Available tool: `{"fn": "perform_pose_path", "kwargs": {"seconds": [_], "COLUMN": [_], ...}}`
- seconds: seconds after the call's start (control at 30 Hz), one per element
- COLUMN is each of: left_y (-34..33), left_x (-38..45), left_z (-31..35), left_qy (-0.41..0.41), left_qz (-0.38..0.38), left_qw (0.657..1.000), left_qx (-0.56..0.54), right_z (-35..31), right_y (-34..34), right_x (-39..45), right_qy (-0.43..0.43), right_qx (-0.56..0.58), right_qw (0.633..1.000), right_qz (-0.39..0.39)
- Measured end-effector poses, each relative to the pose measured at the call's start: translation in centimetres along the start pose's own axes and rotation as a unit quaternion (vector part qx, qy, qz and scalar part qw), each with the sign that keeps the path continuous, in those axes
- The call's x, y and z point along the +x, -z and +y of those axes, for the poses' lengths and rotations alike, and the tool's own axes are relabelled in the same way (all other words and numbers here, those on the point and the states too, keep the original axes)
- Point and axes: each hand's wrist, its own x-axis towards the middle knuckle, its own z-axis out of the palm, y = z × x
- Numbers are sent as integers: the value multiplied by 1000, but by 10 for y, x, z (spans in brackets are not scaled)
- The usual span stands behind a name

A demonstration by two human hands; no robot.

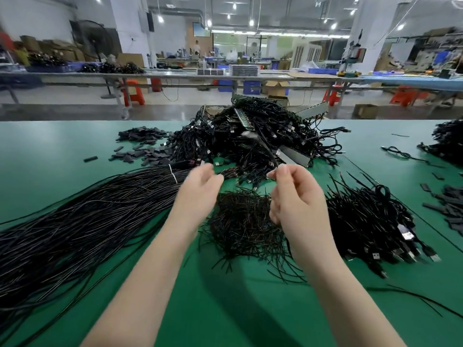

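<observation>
My right hand (293,196) is raised over the green table (62,146) and pinches the near end of a short black cable (265,149). The cable arcs up and away, blurred, with a pale plug at its far end. My left hand (200,189) hovers just left of it with relaxed fingers and nothing in it. Below both hands lies a small heap of thin black wire offcuts (243,221). A big tangled pile of black cables with circuit boards (255,131) sits behind the hands.
A long bundle of black cables (87,216), tied with a white strap, stretches to the left. USB-plug cables (370,221) are heaped on the right. Small black sleeves (142,146) lie scattered at back left and more (448,204) at far right. Workbenches stand beyond the table.
</observation>
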Motion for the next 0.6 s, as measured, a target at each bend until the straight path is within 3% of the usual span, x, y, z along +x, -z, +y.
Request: {"fn": "perform_pose_path", "kwargs": {"seconds": [0.07,0.17,0.3,0.6], "left_y": [0,0,5,20], "left_x": [-4,-11,-18,-19], "left_z": [4,13,22,19], "left_qy": [75,75,63,36], "left_qz": [-155,-237,-274,-295], "left_qw": [966,917,904,919], "left_qx": [-192,-312,-323,-261], "right_z": [2,10,19,20], "right_y": [-9,-17,-21,-19], "right_x": [-4,-10,-19,-24], "right_qy": [18,33,14,19], "right_qx": [35,-5,-40,-23], "right_qw": [999,996,982,984], "right_qz": [-27,-85,-184,-176]}}
